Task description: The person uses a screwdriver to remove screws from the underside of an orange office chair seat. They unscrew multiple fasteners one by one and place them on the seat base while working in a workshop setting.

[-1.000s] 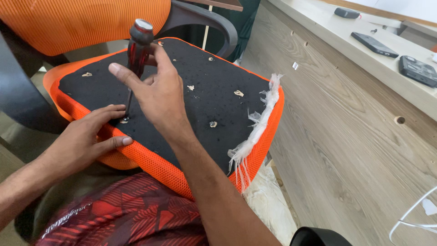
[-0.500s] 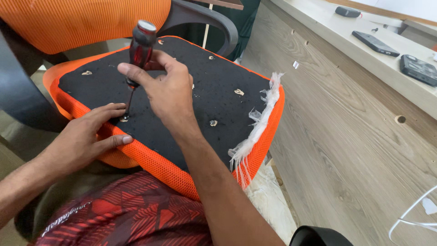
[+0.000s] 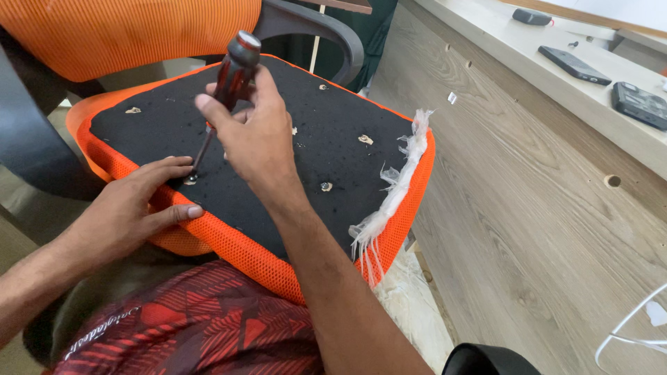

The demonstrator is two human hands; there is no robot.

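An upturned orange mesh chair seat (image 3: 229, 243) with a black fabric underside (image 3: 333, 149) rests on my lap. My right hand (image 3: 253, 142) grips a screwdriver (image 3: 233, 73) with a red and black handle, tilted to the right. Its tip sits on a screw (image 3: 189, 180) near the seat's front left edge. My left hand (image 3: 132, 208) lies flat on that edge, index finger and thumb apart on either side of the screw. Several other screw spots dot the black fabric.
Frayed white plastic (image 3: 392, 194) hangs off the seat's right edge. An orange mesh chair back (image 3: 125, 35) with a grey armrest (image 3: 326, 35) stands behind. A wood-grain panel (image 3: 528, 187) slopes on the right, with a phone (image 3: 573, 66) and a black device (image 3: 639, 104) on the ledge above.
The screwdriver handle has tipped to the right while its tip stayed on the screw. My right hand shifted right with it; my left hand has not moved.
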